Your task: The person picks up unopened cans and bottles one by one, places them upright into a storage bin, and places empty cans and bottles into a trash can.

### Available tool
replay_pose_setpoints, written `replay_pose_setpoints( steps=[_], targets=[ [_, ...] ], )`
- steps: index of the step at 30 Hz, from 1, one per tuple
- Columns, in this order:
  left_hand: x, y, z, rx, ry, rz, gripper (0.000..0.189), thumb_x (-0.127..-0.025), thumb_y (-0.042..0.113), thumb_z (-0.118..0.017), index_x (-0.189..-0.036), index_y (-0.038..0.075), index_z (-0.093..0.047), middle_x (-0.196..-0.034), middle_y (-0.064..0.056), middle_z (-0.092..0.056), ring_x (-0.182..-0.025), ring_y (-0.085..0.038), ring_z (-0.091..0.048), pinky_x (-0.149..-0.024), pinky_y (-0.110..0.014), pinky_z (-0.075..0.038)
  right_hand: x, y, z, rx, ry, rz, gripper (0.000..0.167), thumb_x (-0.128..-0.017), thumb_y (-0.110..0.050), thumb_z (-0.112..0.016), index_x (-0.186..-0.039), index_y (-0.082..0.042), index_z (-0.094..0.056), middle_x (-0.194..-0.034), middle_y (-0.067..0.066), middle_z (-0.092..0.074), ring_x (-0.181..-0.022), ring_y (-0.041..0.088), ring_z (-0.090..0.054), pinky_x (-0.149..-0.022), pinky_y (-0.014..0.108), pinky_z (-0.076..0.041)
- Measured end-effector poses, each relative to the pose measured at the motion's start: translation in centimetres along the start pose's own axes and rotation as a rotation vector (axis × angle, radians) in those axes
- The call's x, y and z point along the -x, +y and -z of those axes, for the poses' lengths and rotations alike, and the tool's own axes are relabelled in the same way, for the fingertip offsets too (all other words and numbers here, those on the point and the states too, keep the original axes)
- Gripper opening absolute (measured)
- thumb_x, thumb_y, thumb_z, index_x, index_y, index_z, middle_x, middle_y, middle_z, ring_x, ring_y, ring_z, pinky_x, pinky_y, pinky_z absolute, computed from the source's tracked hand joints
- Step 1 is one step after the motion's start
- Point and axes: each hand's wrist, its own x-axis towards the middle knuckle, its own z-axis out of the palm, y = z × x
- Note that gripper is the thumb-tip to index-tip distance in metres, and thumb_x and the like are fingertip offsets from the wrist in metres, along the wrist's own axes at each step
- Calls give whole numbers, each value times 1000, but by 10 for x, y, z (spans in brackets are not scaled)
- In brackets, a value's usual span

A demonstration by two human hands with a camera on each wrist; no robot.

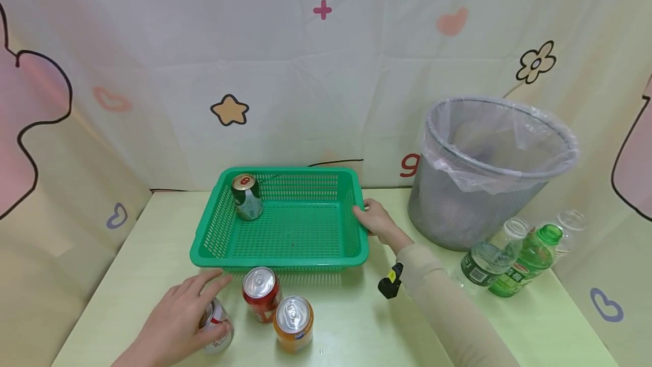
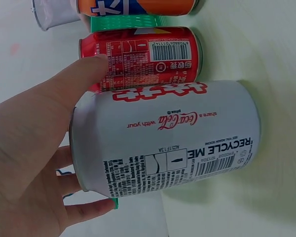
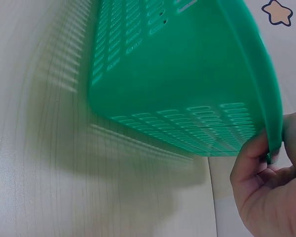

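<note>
The left hand is spread loosely around the top of a white can standing on the surface; whether it touches the can, I cannot tell. Just right of that hand stand a red can and an orange can. The right hand pinches the rim of a green basket, which lies to its left and ahead of the left hand, with a dark green can inside. A bin stands to the right hand's right.

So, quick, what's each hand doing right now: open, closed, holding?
Left hand: open around the white cylindrical metal Coca-Cola can; contact cannot be told.
Right hand: closed, holding the green rectangular plastic basket.
</note>
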Motion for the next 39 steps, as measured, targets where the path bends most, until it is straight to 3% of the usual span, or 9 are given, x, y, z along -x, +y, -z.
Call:
replay_pose_setpoints(
  steps=[10,19,27,34,39],
  targets=[
    [4,0,-7,-15,-18,3,70,-66,47,-76,-126,19,-54,-130,-6,-49,-105,-26,-53,-80,-45,-47,-2,2,1,-3,-1,11,38,-95,-26,-44,-123,0,-43,-100,15,-58,-70,13,-62,-63,31,-54],
    [4,2,-7,7,-96,39,68,-65,44,-77,-124,18,-55,-119,-1,-52,-93,-18,-52,-67,-34,-48,-2,4,1,-15,-6,6,36,-95,-26,-45,-120,0,-44,-100,15,-57,-71,14,-62,-63,31,-54],
    [4,4,-5,17,-192,117,65,-65,43,-79,-122,21,-56,-106,6,-50,-84,-9,-46,-51,-21,-40,0,3,1,-16,-5,4,36,-96,-26,-44,-121,0,-43,-100,16,-58,-71,14,-62,-61,30,-54],
    [0,4,-3,42,-277,174,61,-64,43,-80,-116,20,-59,-101,4,-51,-81,-13,-47,-54,-25,-46,0,2,-1,-18,-4,5,36,-96,-25,-44,-121,1,-44,-103,17,-57,-74,15,-63,-64,32,-54],
    [-2,5,-1,46,-282,181,54,-64,41,-80,-109,19,-60,-97,4,-51,-78,-13,-47,-55,-26,-47,0,2,-2,-12,-2,2,36,-96,-25,-45,-121,0,-44,-103,16,-57,-73,15,-62,-64,32,-54]
  ],
)
